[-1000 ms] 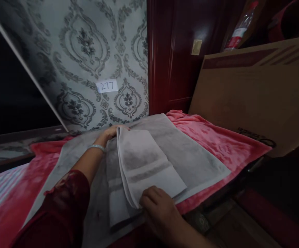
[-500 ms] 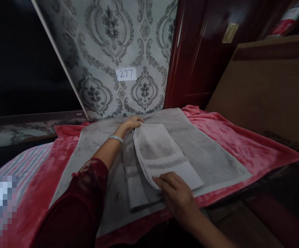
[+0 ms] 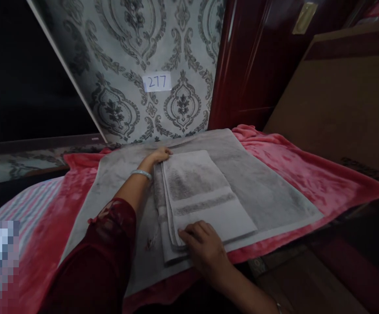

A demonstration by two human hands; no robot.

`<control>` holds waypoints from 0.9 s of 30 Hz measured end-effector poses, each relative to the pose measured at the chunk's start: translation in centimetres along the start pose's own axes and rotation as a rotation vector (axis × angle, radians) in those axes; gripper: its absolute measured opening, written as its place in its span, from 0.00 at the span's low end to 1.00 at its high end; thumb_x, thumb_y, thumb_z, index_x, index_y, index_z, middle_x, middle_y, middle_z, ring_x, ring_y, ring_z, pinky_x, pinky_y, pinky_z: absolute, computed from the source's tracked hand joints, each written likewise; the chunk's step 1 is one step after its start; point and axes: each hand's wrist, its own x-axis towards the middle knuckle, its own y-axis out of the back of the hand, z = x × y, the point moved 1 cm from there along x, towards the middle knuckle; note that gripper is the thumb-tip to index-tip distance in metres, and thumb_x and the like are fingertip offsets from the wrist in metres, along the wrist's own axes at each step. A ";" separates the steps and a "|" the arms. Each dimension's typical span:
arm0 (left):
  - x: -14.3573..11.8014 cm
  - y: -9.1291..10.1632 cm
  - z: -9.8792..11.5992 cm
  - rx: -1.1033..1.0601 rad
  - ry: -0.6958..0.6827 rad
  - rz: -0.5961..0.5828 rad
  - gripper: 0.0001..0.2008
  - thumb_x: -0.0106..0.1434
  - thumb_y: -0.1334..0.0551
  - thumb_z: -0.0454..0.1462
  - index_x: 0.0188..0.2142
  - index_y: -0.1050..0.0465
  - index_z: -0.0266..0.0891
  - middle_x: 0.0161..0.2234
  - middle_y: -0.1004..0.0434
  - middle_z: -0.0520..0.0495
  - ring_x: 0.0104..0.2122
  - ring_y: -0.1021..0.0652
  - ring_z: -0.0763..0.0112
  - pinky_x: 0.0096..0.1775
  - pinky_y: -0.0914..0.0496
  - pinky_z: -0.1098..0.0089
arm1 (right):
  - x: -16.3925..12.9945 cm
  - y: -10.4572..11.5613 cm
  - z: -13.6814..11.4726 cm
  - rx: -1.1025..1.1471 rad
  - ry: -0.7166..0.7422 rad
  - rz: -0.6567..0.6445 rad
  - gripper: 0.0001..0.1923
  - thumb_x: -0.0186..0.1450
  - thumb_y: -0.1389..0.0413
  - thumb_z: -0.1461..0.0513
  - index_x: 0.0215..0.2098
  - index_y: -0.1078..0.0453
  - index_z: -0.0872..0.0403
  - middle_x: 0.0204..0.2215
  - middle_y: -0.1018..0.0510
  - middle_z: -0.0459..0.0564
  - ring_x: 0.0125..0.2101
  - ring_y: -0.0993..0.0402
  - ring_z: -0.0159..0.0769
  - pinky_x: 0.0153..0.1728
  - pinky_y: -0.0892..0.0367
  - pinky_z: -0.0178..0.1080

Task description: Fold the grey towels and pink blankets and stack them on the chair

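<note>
A grey towel [image 3: 192, 181] with pale bands near its front end lies folded in layers. At its far left corner my left hand [image 3: 161, 155], a bracelet on the wrist, has its fingers closed on the towel's edge. My right hand [image 3: 205, 246] pinches the towel's front left corner, thumb and fingers together. The upper layers lie slightly to the right of the bottom layer's left edge, which shows as a strip. Under the towel spreads a larger grey cloth [image 3: 268, 192].
Below the grey cloth lies a red plush blanket [image 3: 294, 161]. A dark screen [image 3: 29, 78] stands on the left, and a large cardboard box [image 3: 346, 100] on the right. A paper marked 277 [image 3: 157, 81] is on the patterned wall behind.
Both hands have moved left with the towel's left edge. The upper layers now lie flatter and cover more of the bottom layer. The view has shifted slightly.
</note>
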 end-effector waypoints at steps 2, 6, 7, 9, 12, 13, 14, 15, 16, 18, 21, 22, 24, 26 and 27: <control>0.2 0.3 0.1 0.005 -0.017 0.015 0.22 0.46 0.38 0.29 0.43 0.22 0.35 0.24 0.29 0.54 0.22 0.33 0.75 0.25 0.41 0.75 | 0.2 0.1 0.0 0.007 -0.014 0.010 0.17 0.66 0.49 0.73 0.49 0.29 0.53 0.37 0.25 0.51 0.36 0.34 0.36 0.36 0.38 0.40; 0.0 -0.3 -0.3 0.053 -0.007 0.033 0.18 0.46 0.38 0.30 0.39 0.22 0.35 0.22 0.30 0.54 0.22 0.32 0.75 0.26 0.39 0.76 | -0.1 -0.4 -0.2 -0.022 0.004 -0.046 0.17 0.65 0.47 0.72 0.50 0.29 0.54 0.37 0.25 0.52 0.37 0.34 0.38 0.36 0.38 0.41; -0.1 -0.5 -0.3 0.070 -0.001 0.035 0.17 0.46 0.38 0.30 0.38 0.22 0.35 0.21 0.30 0.54 0.22 0.32 0.75 0.25 0.39 0.76 | -0.3 -0.5 -0.2 -0.021 0.004 -0.052 0.17 0.64 0.47 0.72 0.50 0.29 0.54 0.37 0.26 0.51 0.37 0.35 0.38 0.36 0.39 0.41; -0.1 -0.6 -0.3 0.104 0.004 0.042 0.16 0.46 0.38 0.30 0.38 0.22 0.35 0.20 0.31 0.55 0.22 0.32 0.75 0.25 0.39 0.76 | -0.5 -0.7 -0.3 -0.019 -0.021 -0.056 0.17 0.64 0.48 0.73 0.48 0.29 0.53 0.37 0.26 0.51 0.37 0.35 0.38 0.36 0.39 0.41; -0.3 -0.2 0.1 0.159 0.010 0.051 0.16 0.47 0.36 0.31 0.38 0.22 0.34 0.20 0.32 0.55 0.23 0.32 0.73 0.25 0.40 0.75 | -0.4 -0.8 -0.3 -0.039 -0.071 -0.075 0.19 0.63 0.47 0.73 0.49 0.29 0.53 0.37 0.26 0.51 0.37 0.36 0.38 0.36 0.40 0.41; -0.4 0.0 0.2 0.178 0.013 0.052 0.16 0.47 0.36 0.30 0.37 0.21 0.34 0.19 0.32 0.54 0.23 0.31 0.72 0.25 0.40 0.74 | -0.3 -0.7 -0.3 -0.053 -0.073 -0.078 0.20 0.62 0.47 0.73 0.50 0.29 0.54 0.38 0.25 0.52 0.36 0.36 0.39 0.36 0.40 0.41; -0.6 0.3 0.3 0.194 0.017 0.052 0.16 0.46 0.35 0.30 0.38 0.21 0.33 0.19 0.33 0.54 0.23 0.31 0.72 0.26 0.40 0.74 | -0.1 -0.6 -0.3 -0.064 -0.065 -0.076 0.20 0.62 0.46 0.73 0.51 0.29 0.54 0.37 0.25 0.52 0.36 0.36 0.39 0.35 0.40 0.41; -0.8 0.5 0.4 0.207 0.021 0.053 0.18 0.46 0.35 0.29 0.40 0.21 0.33 0.19 0.33 0.54 0.23 0.31 0.71 0.26 0.40 0.74 | 0.2 -0.4 -0.3 -0.070 -0.050 -0.069 0.20 0.63 0.46 0.73 0.51 0.29 0.55 0.37 0.25 0.52 0.36 0.36 0.39 0.35 0.40 0.41; -1.1 0.6 0.4 0.217 0.024 0.055 0.21 0.47 0.36 0.28 0.43 0.21 0.33 0.19 0.33 0.54 0.23 0.31 0.71 0.26 0.39 0.73 | 0.4 -0.2 -0.3 -0.071 -0.035 -0.058 0.19 0.64 0.47 0.73 0.51 0.29 0.54 0.36 0.25 0.51 0.36 0.36 0.38 0.34 0.41 0.41; -1.7 0.7 0.3 0.230 0.028 0.067 0.27 0.48 0.38 0.27 0.50 0.24 0.33 0.20 0.32 0.55 0.23 0.30 0.71 0.27 0.39 0.73 | 0.9 0.1 -0.4 -0.062 -0.024 -0.031 0.20 0.65 0.48 0.73 0.52 0.29 0.53 0.36 0.25 0.51 0.36 0.36 0.38 0.34 0.41 0.41; -2.7 0.4 0.0 0.250 0.048 0.086 0.30 0.51 0.40 0.26 0.56 0.28 0.33 0.19 0.33 0.56 0.21 0.31 0.71 0.27 0.38 0.73 | 1.3 0.1 -0.8 -0.076 -0.024 -0.016 0.21 0.64 0.47 0.73 0.53 0.29 0.54 0.38 0.25 0.52 0.37 0.35 0.38 0.35 0.40 0.41; -2.9 0.2 -0.1 0.261 0.061 0.087 0.29 0.51 0.41 0.26 0.55 0.27 0.33 0.19 0.34 0.56 0.20 0.31 0.71 0.27 0.37 0.73 | 1.2 0.0 -1.1 -0.095 -0.015 -0.038 0.20 0.64 0.47 0.73 0.52 0.29 0.55 0.38 0.24 0.52 0.37 0.35 0.39 0.35 0.40 0.42; -3.4 0.0 -0.2 0.290 0.086 0.086 0.27 0.52 0.40 0.26 0.53 0.26 0.32 0.18 0.33 0.55 0.20 0.30 0.70 0.27 0.36 0.72 | 1.1 0.0 -1.7 -0.124 0.000 -0.125 0.18 0.63 0.44 0.71 0.50 0.28 0.56 0.37 0.24 0.53 0.37 0.35 0.40 0.35 0.39 0.43; -3.8 0.2 0.2 0.329 0.098 0.099 0.25 0.52 0.39 0.27 0.52 0.25 0.31 0.21 0.29 0.51 0.22 0.26 0.66 0.28 0.33 0.71 | 1.1 0.6 -2.0 -0.093 -0.009 -0.241 0.14 0.63 0.42 0.68 0.47 0.27 0.55 0.38 0.23 0.53 0.39 0.33 0.41 0.37 0.37 0.43; -4.0 0.4 0.6 0.352 0.095 0.117 0.25 0.53 0.39 0.27 0.52 0.26 0.30 0.24 0.25 0.48 0.25 0.23 0.63 0.30 0.31 0.69 | 1.2 1.2 -2.0 -0.047 -0.016 -0.300 0.10 0.64 0.41 0.65 0.45 0.26 0.54 0.38 0.23 0.52 0.39 0.32 0.40 0.38 0.36 0.42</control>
